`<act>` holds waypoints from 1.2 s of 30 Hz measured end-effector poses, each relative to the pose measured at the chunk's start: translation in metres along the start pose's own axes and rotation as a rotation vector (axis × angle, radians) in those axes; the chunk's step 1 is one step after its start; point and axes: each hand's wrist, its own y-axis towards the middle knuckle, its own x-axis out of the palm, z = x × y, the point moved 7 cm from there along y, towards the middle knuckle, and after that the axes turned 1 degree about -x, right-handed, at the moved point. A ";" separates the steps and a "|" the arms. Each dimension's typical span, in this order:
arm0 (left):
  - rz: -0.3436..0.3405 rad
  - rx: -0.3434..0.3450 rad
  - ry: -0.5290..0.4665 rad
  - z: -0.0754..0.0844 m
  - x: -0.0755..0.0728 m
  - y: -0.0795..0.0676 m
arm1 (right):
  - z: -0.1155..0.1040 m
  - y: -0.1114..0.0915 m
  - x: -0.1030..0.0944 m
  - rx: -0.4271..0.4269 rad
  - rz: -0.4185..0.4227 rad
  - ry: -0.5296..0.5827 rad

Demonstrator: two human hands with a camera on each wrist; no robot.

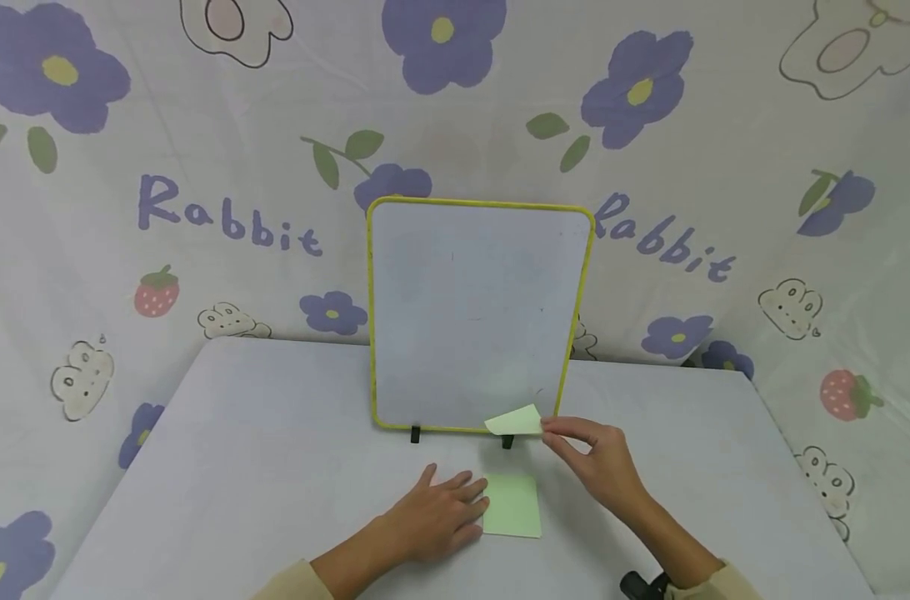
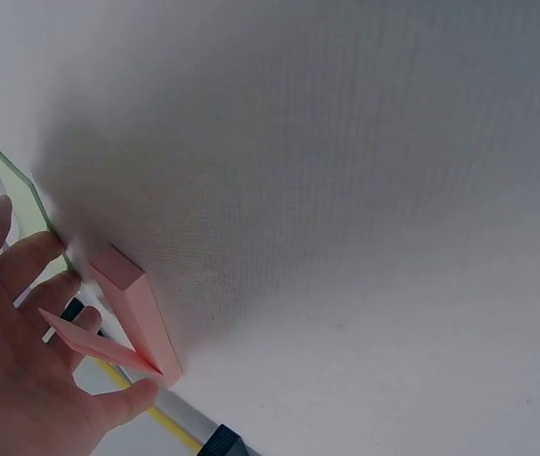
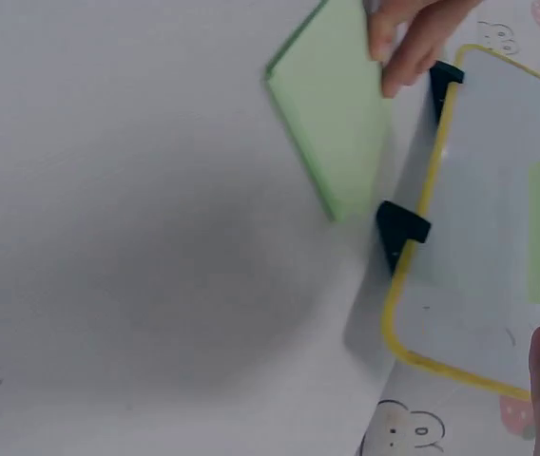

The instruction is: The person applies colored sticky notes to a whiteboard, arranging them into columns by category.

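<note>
On the white table (image 1: 275, 433), the spread left grip (image 1: 442, 510) touches a pad (image 1: 512, 507), the right grip (image 1: 607, 468) pinching paper (image 1: 517, 422).

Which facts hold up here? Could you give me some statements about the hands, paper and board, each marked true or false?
1. The right hand pinches a green sheet. True.
2. The whiteboard has a yellow frame. True.
3. The whiteboard lies flat. False: it stands up, with black feet at its lower edge.
4. The left hand touches the green pad. True.
5. The green pad is behind the whiteboard. False: it lies on the table in front.
6. Both hands wear gloves. False: both are bare.
</note>
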 end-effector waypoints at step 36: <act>-0.013 0.020 -0.015 -0.006 -0.006 0.001 | -0.048 0.060 -0.037 -0.040 0.292 0.340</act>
